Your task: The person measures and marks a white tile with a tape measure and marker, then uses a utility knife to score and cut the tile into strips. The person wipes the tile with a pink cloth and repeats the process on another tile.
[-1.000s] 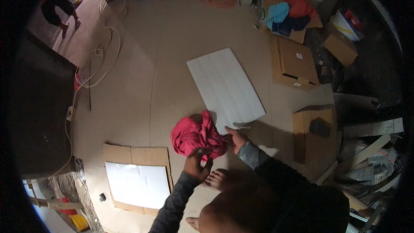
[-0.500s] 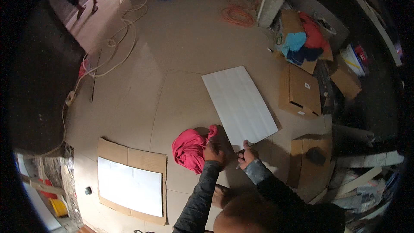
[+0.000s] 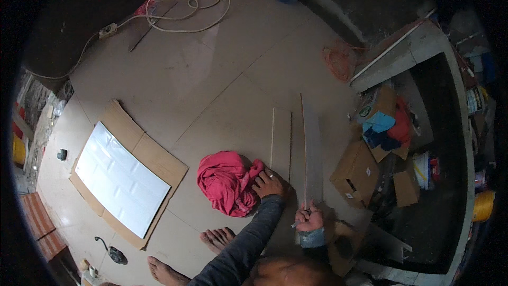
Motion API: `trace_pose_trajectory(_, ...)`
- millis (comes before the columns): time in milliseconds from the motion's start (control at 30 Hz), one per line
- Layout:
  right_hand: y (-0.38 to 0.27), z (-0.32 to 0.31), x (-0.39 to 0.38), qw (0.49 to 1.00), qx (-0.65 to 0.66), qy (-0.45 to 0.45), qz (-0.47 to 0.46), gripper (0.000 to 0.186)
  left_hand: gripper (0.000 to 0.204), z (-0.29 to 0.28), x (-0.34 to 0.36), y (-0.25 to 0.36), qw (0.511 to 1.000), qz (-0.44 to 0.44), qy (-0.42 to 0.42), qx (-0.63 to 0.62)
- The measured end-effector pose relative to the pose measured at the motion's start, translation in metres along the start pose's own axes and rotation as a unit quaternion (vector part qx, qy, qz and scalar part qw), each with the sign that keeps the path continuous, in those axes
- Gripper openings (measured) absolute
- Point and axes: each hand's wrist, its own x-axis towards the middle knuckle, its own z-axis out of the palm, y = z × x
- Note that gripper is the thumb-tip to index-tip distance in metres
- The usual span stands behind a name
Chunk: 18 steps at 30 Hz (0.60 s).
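A pale flat panel [image 3: 313,148] is tipped nearly on edge, its narrow side toward me. My right hand [image 3: 308,217] is closed on its near end, and a light stick-like thing [image 3: 296,224] pokes out below the fingers. Left of the panel is a narrow tan strip [image 3: 281,137] with a lighter edge; whether it is a separate piece or part of the panel I cannot tell. My left hand [image 3: 269,184] covers the strip's near end, fingers spread against a bunched pink cloth [image 3: 226,180] on the tiled floor. Its palm is hidden.
A white sheet [image 3: 124,180] lies on cardboard [image 3: 161,167] to the left. A cardboard box [image 3: 357,175] and a pile of cloths [image 3: 391,124] stand at the right. A pale cable [image 3: 185,29] loops across the far floor. My bare foot [image 3: 217,239] is close to the pink cloth.
The panel, earlier flat with its white face up, is now tilted almost on edge. A narrow strip shows beside it. My view has turned, and my left hand is by the strip's end.
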Motion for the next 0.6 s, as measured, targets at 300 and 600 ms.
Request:
trace_pose_trajectory(300, -0.016, -0.012, 0.007, 0.998, 0.038, -0.034, 0.023, 0.026, 0.038, 0.038, -0.001, 0.020, 0.995, -0.029, 0.093, -0.007)
trace_pose_trajectory(600, -0.033, -0.016, 0.000, 0.998, 0.001, -0.016, 0.060, 0.028, 0.082, -0.042, 0.023, 0.020, 0.978, -0.054, -0.113, -0.168)
